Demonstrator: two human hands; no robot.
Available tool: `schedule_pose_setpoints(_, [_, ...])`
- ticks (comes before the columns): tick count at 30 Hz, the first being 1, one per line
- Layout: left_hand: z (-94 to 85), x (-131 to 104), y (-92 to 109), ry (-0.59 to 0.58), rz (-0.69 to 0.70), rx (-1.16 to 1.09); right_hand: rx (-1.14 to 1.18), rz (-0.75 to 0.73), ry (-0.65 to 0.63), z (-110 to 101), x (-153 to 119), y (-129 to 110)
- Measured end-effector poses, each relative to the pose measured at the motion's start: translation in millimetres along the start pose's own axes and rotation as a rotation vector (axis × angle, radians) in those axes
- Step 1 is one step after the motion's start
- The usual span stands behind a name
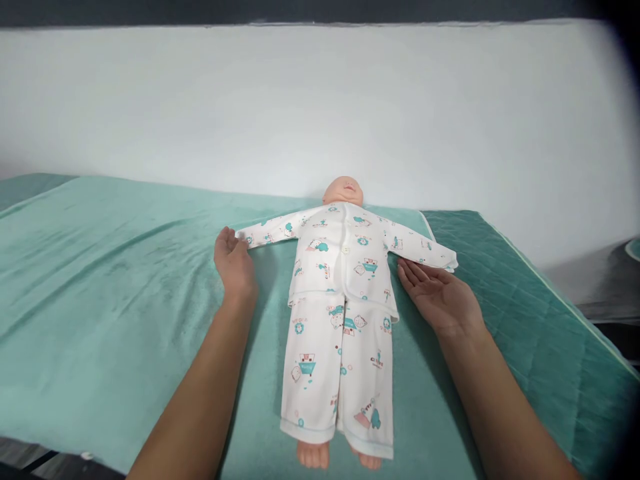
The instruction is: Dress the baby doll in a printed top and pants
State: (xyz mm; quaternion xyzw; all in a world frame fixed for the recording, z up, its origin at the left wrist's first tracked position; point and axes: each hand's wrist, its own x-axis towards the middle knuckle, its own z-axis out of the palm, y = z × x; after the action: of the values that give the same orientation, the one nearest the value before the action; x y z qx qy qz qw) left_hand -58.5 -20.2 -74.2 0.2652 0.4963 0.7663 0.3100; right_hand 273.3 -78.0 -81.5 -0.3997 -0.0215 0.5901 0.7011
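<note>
We are reaching around a dressed doll (pixel 325 273).
At its nine o'clock our left hand (pixel 234 263) is curling, gripping or not we can't tell; at three our right hand (pixel 443 300) is lying open.

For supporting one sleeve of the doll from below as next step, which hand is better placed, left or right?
Probably the right hand: it is open, palm up, by the lower edge of the near sleeve. The left hand is at the end of the other sleeve.
</note>
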Motion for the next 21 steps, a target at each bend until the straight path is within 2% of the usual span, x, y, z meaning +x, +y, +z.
schedule_pose_setpoints(8, [0.4,-0.9,1.6,-0.001,-0.046,0.058,-0.015,-0.06,0.051,6.8,-9.3,6.6])
schedule_pose_setpoints(14, [-3.0,-0.3,-3.7,-0.009,0.083,0.118,-0.049,-0.093,0.019,6.8,-14.5,10.7])
schedule_pose_setpoints(21, [2.1,-9.8,2.3,-0.011,0.214,0.129,-0.248,-0.135,-0.239,8.7,-9.3,17.3])
